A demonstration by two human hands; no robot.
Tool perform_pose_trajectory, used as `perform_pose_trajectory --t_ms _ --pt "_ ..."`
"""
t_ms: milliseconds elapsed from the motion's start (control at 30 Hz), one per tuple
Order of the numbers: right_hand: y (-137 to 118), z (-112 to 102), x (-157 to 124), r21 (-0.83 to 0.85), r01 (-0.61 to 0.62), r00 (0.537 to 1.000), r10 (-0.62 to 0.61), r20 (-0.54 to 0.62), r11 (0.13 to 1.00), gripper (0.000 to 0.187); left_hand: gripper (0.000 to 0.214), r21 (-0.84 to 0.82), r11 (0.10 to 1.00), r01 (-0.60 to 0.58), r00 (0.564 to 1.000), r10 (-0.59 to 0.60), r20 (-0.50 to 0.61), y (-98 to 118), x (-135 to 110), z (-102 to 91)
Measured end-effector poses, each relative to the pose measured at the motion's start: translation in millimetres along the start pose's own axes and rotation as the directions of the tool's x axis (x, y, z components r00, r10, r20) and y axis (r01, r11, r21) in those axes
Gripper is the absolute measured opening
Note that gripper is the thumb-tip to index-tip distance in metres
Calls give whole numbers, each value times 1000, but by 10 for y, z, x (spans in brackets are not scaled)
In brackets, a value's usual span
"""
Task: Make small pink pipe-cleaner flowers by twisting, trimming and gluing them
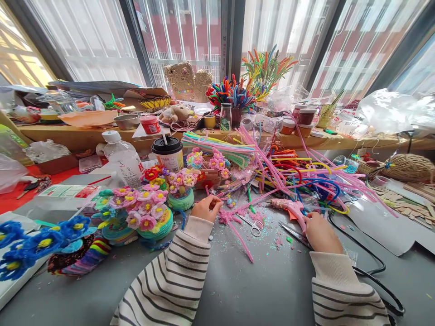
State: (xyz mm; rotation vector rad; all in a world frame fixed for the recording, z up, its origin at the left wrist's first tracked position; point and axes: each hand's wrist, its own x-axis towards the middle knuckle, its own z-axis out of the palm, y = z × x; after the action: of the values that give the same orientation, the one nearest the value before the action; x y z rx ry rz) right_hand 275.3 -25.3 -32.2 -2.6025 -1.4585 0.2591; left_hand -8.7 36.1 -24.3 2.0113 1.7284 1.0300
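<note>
My left hand (205,209) is closed in a pinch above the table, beside a cluster of pink pipe cleaner pieces (228,215). Whatever its fingertips hold is too small to make out. With closed fingers, my right hand (322,234) grips the handle end of a pink glue gun (288,207), whose nozzle points left. Metal blades (294,232) lie just under that hand, their handles hidden. Between the hands are small white-handled scissors (257,228) and a loose pink pipe cleaner (242,244). Pink pipe cleaner flowers (147,206) stand in a green pot left of my left hand.
Behind my hands lies a tangled pile of pipe cleaners (272,167). A plastic bottle (122,156) and a lidded cup (168,154) stand at the back left. Blue flowers (44,242) occupy the left. A black cable (377,258) loops at right, near a twine ball (411,167).
</note>
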Motion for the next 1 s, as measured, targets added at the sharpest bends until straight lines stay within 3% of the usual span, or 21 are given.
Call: perform_pose_trajectory --t_ms 233,1000 --pt "-7 27 -28 -23 81 996 -82 -41 996 37 15 18 1000 -22 1000 22 7 30 -11 -14" --pt "-18 32 -28 -35 99 994 -101 -48 994 39 15 51 996 -66 997 64 34 63 -16 -50"
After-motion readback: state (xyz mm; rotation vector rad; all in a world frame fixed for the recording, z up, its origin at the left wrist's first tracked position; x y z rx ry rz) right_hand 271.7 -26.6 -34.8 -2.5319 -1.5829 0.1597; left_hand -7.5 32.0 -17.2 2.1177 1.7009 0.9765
